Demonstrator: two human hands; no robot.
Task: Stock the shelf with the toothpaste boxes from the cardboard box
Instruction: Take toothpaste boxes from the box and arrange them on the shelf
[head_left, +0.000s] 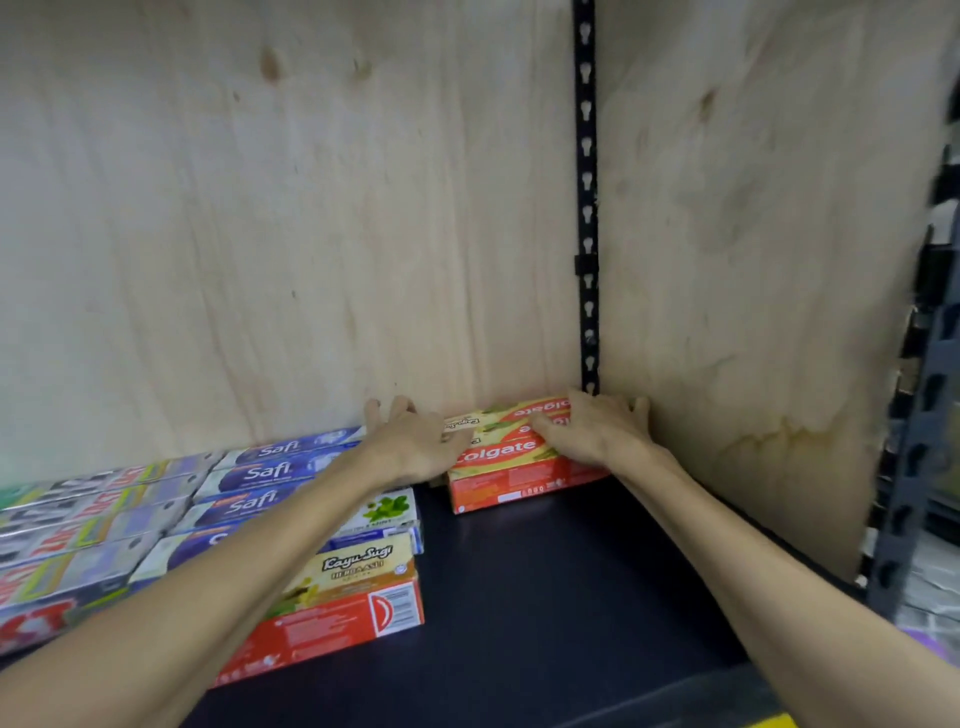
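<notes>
Here both hands, left hand (415, 441) and right hand (597, 431), fingers seemingly flat, press Colgate boxes (511, 462) into the shelf's (571, 597) back corner; next, fetch more boxes

Pale plywood back panel (291, 218), knotted and grain-streaked, standing upright behind the display. Pale plywood side panel (753, 270), meeting the back panel at the right corner, brownish water stain along its lower part. Black slotted metal upright strip (587, 197), keyhole-punched, running vertically in that corner. Grey perforated metal rack post (919, 467), blurred, just beyond the side panel's outer edge.
</notes>
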